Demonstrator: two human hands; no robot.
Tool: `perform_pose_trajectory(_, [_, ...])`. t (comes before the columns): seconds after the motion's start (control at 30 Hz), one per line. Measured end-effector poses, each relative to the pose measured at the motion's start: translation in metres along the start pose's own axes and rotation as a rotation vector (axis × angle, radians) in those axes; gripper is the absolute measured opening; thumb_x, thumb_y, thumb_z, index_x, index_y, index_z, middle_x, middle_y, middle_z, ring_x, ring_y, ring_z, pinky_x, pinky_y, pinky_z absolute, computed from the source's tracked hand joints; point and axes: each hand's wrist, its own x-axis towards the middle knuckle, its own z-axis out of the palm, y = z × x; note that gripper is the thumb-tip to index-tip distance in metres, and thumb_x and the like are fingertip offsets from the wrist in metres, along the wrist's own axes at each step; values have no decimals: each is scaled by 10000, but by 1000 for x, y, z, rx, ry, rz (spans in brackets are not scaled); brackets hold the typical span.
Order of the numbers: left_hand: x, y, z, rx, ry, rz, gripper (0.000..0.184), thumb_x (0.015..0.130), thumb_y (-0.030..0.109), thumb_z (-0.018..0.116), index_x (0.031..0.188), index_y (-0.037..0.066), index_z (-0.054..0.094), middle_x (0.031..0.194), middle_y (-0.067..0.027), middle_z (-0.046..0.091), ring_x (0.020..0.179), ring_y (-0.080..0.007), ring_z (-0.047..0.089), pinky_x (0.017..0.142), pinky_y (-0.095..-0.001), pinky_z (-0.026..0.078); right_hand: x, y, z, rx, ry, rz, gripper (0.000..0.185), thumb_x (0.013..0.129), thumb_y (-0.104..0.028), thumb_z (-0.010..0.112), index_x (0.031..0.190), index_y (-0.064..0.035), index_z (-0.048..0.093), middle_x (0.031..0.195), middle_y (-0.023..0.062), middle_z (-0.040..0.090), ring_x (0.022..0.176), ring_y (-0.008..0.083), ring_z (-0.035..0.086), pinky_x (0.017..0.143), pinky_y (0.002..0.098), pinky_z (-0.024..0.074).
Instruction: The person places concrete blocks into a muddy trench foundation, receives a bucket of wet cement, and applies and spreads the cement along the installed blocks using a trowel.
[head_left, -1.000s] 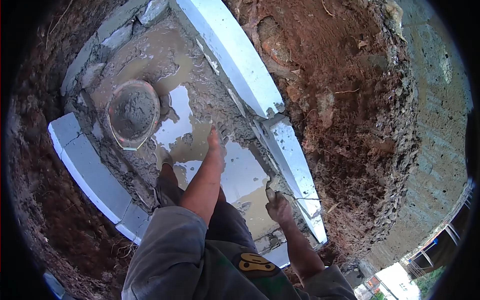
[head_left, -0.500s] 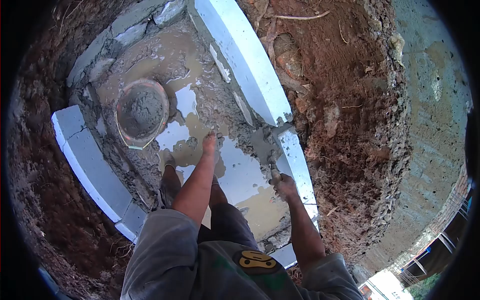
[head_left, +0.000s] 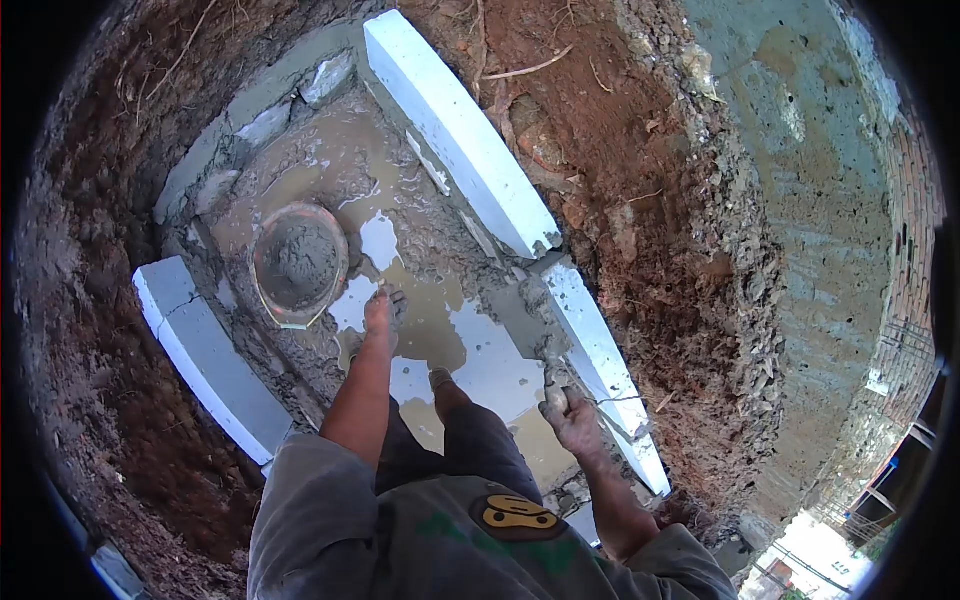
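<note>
My right hand (head_left: 572,418) grips the handle of a mud-coated trowel (head_left: 525,322). Wet mortar (head_left: 537,290) clings around the blade, which lies against the inner side of the white block wall, close to a joint. The lower block (head_left: 600,345) and the longer upper block (head_left: 460,130) meet at that joint, where grey mortar shows. Over the puddle (head_left: 430,335) hangs my left hand (head_left: 384,310), holding nothing that I can see, its fingers apart. To its left a round bucket (head_left: 347,262) of grey mortar stands in the mud.
Across the pit, another row of cracked pale blocks (head_left: 215,350) curves along the left. Reddish earth (head_left: 660,250) banks up beyond the right wall, with a grey concrete surface (head_left: 820,200) farther out. My feet stand in muddy water below my hands.
My right hand and the trowel have moved down along the block wall, toward me. The left hand has shifted left and slightly down, and the view has turned a little.
</note>
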Motion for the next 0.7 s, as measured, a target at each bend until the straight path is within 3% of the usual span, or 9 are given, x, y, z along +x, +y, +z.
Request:
perform_pose_trajectory(0.1, [-25, 12, 38, 13, -78, -80, 633, 902, 480, 465, 1278, -26, 398, 1220, -190, 503, 1080, -301, 534, 905, -417, 441, -17, -6, -25, -159, 298, -158, 331, 750, -290, 687, 921, -32, 570, 716, 162, 594, 650, 307, 589, 605, 414, 467])
perform_pose_trajectory(0.17, [-43, 5, 74, -62, -212, -112, 684, 900, 509, 446, 1307, -35, 362, 1277, -211, 455, 1161, -323, 475, 962, -433, 388, -11, 1, -39, -277, 477, -303, 330, 747, -255, 672, 971, -36, 567, 798, 179, 591, 760, 376, 575, 671, 448, 471])
perform_pose_trajectory(0.2, [-51, -5, 95, -102, -279, -131, 710, 899, 524, 436, 1322, -39, 345, 1306, -222, 432, 1202, -335, 446, 991, -441, 362, 0, 4, -42, -365, 529, -294, 287, 757, -226, 650, 954, -45, 545, 843, 175, 560, 830, 369, 558, 714, 448, 464])
perform_pose_trajectory(0.33, [-71, -44, 191, -266, -222, -285, 731, 896, 533, 435, 1379, 15, 253, 1351, -209, 399, 1273, -340, 376, 1054, -437, 293, 63, 20, -32, -553, 571, -205, 219, 765, -173, 607, 884, -55, 467, 886, 160, 524, 869, 358, 550, 719, 458, 473])
perform_pose_trajectory(0.43, [-105, -38, 237, -479, -225, -200, 620, 871, 471, 500, 1291, 32, 376, 1269, -196, 467, 1195, -326, 452, 1021, -458, 333, 61, 15, -31, -491, 589, -202, 228, 764, -183, 605, 889, -51, 467, 882, 165, 531, 863, 365, 550, 719, 466, 472])
perform_pose_trajectory(0.53, [-120, -33, 255, -456, -228, -232, 445, 830, 359, 531, 1140, 44, 479, 1047, -145, 563, 961, -288, 575, 874, -441, 459, 51, 19, -33, -414, 565, -162, 253, 757, -196, 616, 888, -46, 460, 867, 176, 541, 848, 379, 553, 715, 482, 462])
perform_pose_trajectory(0.6, [-80, -69, 246, -417, -253, -199, 301, 764, 181, 582, 1037, 72, 519, 877, -63, 569, 767, -219, 586, 718, -379, 493, 43, 25, -28, -331, 519, -129, 263, 752, -198, 622, 885, -42, 457, 863, 182, 547, 845, 385, 556, 714, 486, 458])
perform_pose_trajectory(0.67, [-102, -61, 248, -405, -330, -116, 337, 750, 132, 636, 1060, 90, 514, 950, -47, 587, 883, -199, 591, 827, -363, 462, 32, 31, -21, -238, 516, -92, 280, 748, -212, 652, 856, -31, 467, 811, 196, 561, 773, 380, 567, 682, 454, 452])
perform_pose_trajectory(0.7, [-84, -79, 256, -425, -285, -149, 323, 741, 64, 626, 1046, 90, 524, 906, -49, 594, 823, -195, 599, 813, -378, 475, 25, 30, -19, -193, 481, -49, 272, 748, -202, 659, 847, -29, 475, 787, 198, 555, 744, 369, 564, 664, 436, 449])
